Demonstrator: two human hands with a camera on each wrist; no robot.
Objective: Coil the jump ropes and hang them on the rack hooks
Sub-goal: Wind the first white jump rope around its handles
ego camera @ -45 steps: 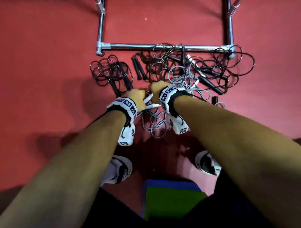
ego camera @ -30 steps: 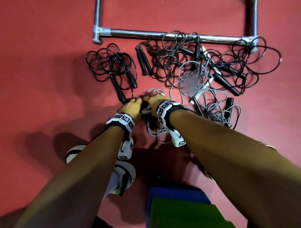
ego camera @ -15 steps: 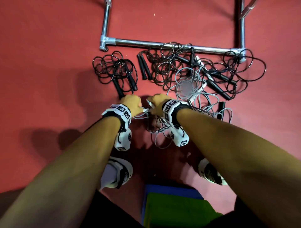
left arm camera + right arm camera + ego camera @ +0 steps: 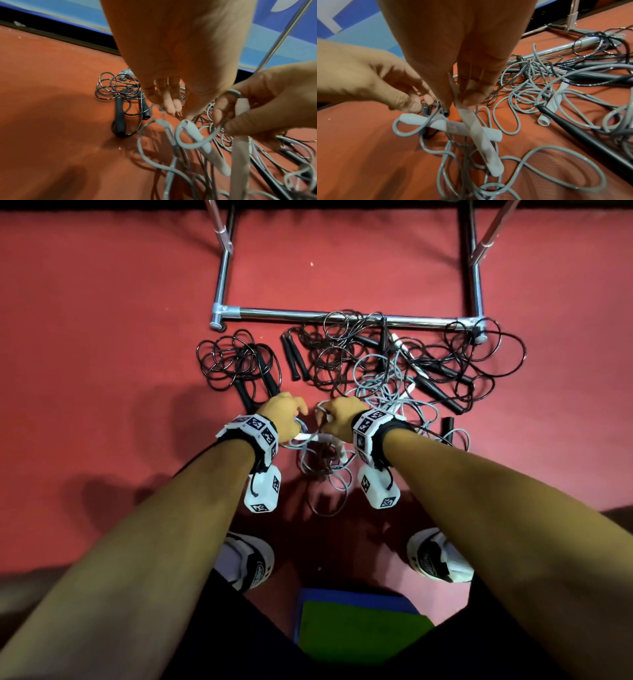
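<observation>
- While both hands meet low over the red floor (image 4: 102, 337), the right hand (image 4: 342, 419) pinches one white handle (image 4: 481, 136) of the grey jump rope (image 4: 556, 152) between thumb and fingertips.
- Left hand (image 4: 282, 414) holds its fingers curled at the rope's other white handle (image 4: 204, 143), with a grey loop around that handle's end; whether it grips the handle or the cord I cannot tell.
- Grey cord hangs tangled below the two hands and trails right into more loose loops on the floor.
- Black jump ropes (image 4: 236, 364) lie in heaps just beyond the hands, some draped over the chrome base bar of the rack (image 4: 291, 314).
</observation>
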